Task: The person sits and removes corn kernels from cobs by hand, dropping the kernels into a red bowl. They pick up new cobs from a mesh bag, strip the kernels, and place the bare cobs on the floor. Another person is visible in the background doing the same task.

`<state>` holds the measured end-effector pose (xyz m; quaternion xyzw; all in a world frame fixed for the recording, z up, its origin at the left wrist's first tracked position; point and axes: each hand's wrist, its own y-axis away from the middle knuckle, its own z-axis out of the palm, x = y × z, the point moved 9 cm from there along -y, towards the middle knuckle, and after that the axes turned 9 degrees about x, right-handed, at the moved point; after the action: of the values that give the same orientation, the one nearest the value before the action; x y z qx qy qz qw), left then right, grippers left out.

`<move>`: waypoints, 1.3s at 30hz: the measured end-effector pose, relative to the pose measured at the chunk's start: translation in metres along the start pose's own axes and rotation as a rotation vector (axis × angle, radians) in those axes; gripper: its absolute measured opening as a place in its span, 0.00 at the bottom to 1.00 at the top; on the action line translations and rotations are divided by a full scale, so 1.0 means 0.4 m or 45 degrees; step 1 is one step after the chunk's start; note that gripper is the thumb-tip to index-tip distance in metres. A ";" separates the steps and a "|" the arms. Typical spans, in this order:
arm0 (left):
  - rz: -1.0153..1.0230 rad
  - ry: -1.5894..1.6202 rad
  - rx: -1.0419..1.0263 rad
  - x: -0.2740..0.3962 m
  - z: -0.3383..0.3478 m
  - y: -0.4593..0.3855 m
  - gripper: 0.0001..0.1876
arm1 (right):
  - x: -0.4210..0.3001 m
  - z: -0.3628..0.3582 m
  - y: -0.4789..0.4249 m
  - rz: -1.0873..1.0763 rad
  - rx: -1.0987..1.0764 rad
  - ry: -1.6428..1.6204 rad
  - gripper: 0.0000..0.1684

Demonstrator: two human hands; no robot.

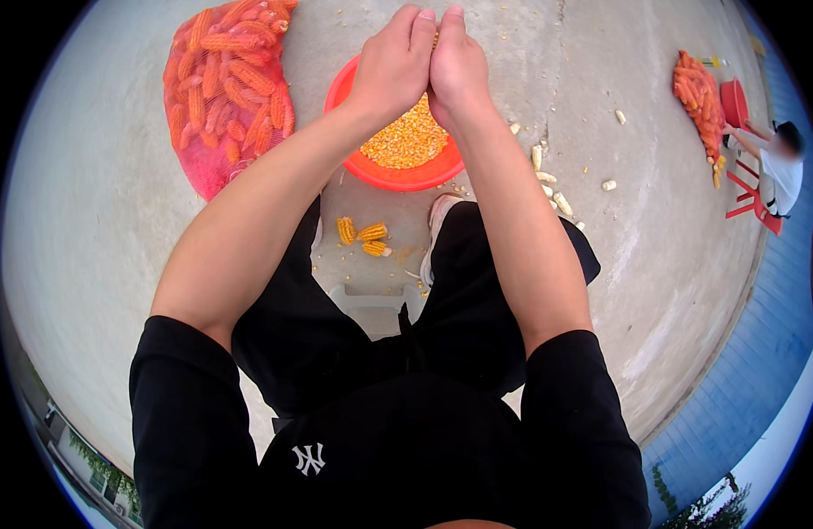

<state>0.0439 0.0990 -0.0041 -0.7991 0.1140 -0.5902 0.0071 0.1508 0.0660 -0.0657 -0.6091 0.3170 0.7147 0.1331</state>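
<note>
My left hand [394,66] and my right hand [458,76] are pressed side by side above a red plastic basin [406,180]. Both thumbs point away from me and the other fingers are hidden underneath. A sliver of yellow corn shows in the narrow gap between the hands; whether they hold it or it lies beyond them cannot be told. Loose corn kernels [406,142] cover the bottom of the basin. On the concrete between my feet lie several short yellow corn cob pieces [373,231].
Left of the basin lies a red mesh sack [231,86] full of corn cobs. Stripped cobs [545,177] litter the concrete to the right. Farther right, a person [780,165] sits on a red chair [750,198] by another corn sack [697,99] and red basin [734,102].
</note>
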 end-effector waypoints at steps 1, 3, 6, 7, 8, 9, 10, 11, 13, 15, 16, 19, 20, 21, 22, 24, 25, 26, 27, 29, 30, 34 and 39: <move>-0.101 0.061 -0.020 -0.018 0.007 0.001 0.21 | 0.004 -0.002 0.004 0.060 0.004 0.058 0.32; -0.303 0.184 -0.061 -0.060 0.022 0.000 0.21 | -0.006 -0.004 0.007 0.121 0.009 -0.125 0.33; -0.206 0.248 -0.050 -0.056 0.018 -0.014 0.23 | -0.023 -0.006 0.002 0.088 0.019 -0.193 0.34; -0.097 0.055 -0.089 -0.045 0.014 -0.012 0.24 | -0.027 -0.005 -0.002 0.055 0.022 -0.181 0.34; 0.014 -0.138 -0.127 -0.029 0.014 -0.007 0.26 | -0.016 0.003 -0.004 0.110 -0.021 -0.232 0.32; 0.123 -0.331 -0.165 -0.011 0.018 0.001 0.28 | -0.004 0.009 -0.003 0.168 -0.065 -0.283 0.31; 0.034 -0.325 -0.163 -0.016 0.012 0.005 0.28 | 0.008 0.018 -0.003 0.225 -0.109 -0.333 0.31; -0.054 -0.320 -0.160 -0.019 0.009 0.007 0.29 | -0.004 0.005 -0.008 0.081 -0.003 -0.277 0.30; -0.110 -0.310 -0.108 -0.006 -0.001 0.009 0.30 | -0.029 -0.013 -0.001 -0.204 0.210 -0.164 0.29; -0.043 -0.296 -0.007 0.014 -0.019 0.005 0.30 | -0.013 -0.003 -0.018 -0.097 0.077 -0.069 0.28; -0.117 -0.247 -0.067 -0.002 -0.009 0.007 0.30 | -0.004 0.001 -0.023 -0.045 0.010 -0.021 0.28; -0.147 -0.276 -0.193 -0.047 0.011 0.006 0.30 | -0.010 -0.008 -0.023 -0.140 -0.033 0.074 0.28; -0.027 -0.401 -0.198 -0.047 0.016 0.003 0.29 | -0.017 -0.014 -0.022 -0.204 -0.030 0.151 0.29; 0.094 -0.525 -0.202 -0.048 0.023 0.002 0.29 | -0.025 -0.019 -0.020 -0.269 -0.028 0.229 0.29; 0.245 -0.633 -0.161 -0.039 0.025 0.001 0.28 | -0.034 -0.022 -0.019 -0.333 -0.026 0.306 0.29; 0.548 -0.845 -0.072 -0.014 0.030 0.003 0.26 | -0.032 -0.027 -0.023 -0.305 -0.014 0.357 0.29; 0.406 -0.614 -0.084 -0.032 0.022 -0.008 0.24 | -0.032 -0.027 -0.023 -0.291 -0.010 0.382 0.29; 0.266 -0.383 -0.095 -0.049 0.013 -0.022 0.23 | -0.013 -0.019 -0.027 -0.137 -0.035 0.278 0.29; 0.124 -0.153 -0.108 -0.066 0.009 -0.031 0.22 | 0.006 -0.007 -0.027 0.018 -0.059 0.173 0.29; -0.257 0.229 -0.438 -0.114 0.055 -0.033 0.21 | -0.008 0.007 -0.015 0.005 -0.024 0.028 0.27; -0.448 0.421 -0.598 -0.130 0.083 -0.015 0.20 | -0.040 0.009 -0.002 -0.164 0.032 -0.010 0.25; -0.209 0.157 0.064 -0.156 0.015 -0.039 0.19 | -0.089 0.042 0.041 -0.408 -0.018 0.277 0.31; -0.259 0.237 0.181 -0.188 0.022 -0.029 0.17 | -0.103 0.032 0.042 -0.393 -0.045 0.299 0.29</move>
<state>0.0333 0.1235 -0.0760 -0.7458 -0.0093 -0.6661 -0.0066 0.1403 0.0689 -0.0206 -0.7320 0.2207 0.6151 0.1926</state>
